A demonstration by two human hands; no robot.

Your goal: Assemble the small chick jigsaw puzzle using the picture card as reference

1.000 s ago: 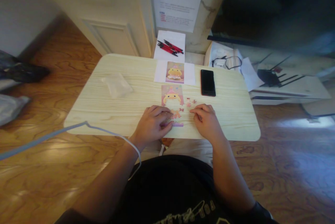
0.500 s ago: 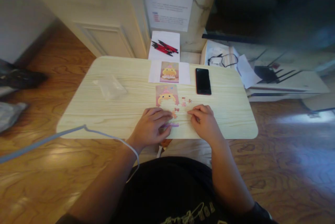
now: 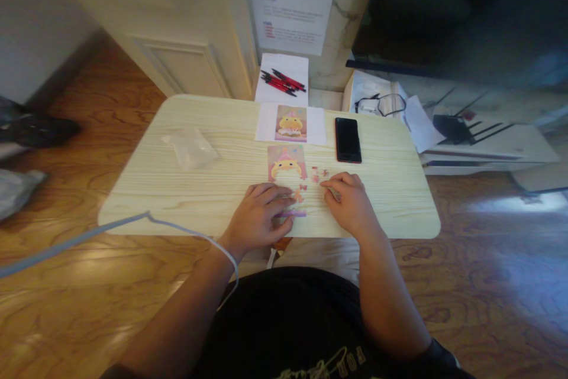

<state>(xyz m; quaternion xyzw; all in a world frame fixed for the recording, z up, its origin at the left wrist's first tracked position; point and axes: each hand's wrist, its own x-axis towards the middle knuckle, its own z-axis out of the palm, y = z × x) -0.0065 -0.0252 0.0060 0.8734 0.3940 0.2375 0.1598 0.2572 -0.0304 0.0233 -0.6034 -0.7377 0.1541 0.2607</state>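
Observation:
A partly assembled jigsaw puzzle [image 3: 286, 158] with a yellow cartoon figure lies on the table in front of me. Its upper part is joined, and a purple strip [image 3: 298, 214] forms its lower edge. My left hand [image 3: 261, 214] rests open at the puzzle's lower left, fingers stretched over it and covering some of it. Close to those fingertips are small orange-pink puzzle pieces [image 3: 299, 194]. To the right of the puzzle lie several loose pieces [image 3: 315, 178]. My right hand [image 3: 350, 204] is closed, fingertips together beside these; anything between them is too small to make out.
Beyond the puzzle, a printed reference picture [image 3: 290, 123] lies on white paper [image 3: 316, 125]. A black phone [image 3: 348, 139] is to its right, a clear plastic bag [image 3: 193, 149] to the left. Red pens [image 3: 284, 82] lie past the table's [image 3: 146, 190] far edge. A grey cable [image 3: 186, 227] crosses my left wrist.
My right fingertips have moved slightly forward, closer to the loose pieces. My left hand keeps its place over the puzzle. The whole view has shifted slightly.

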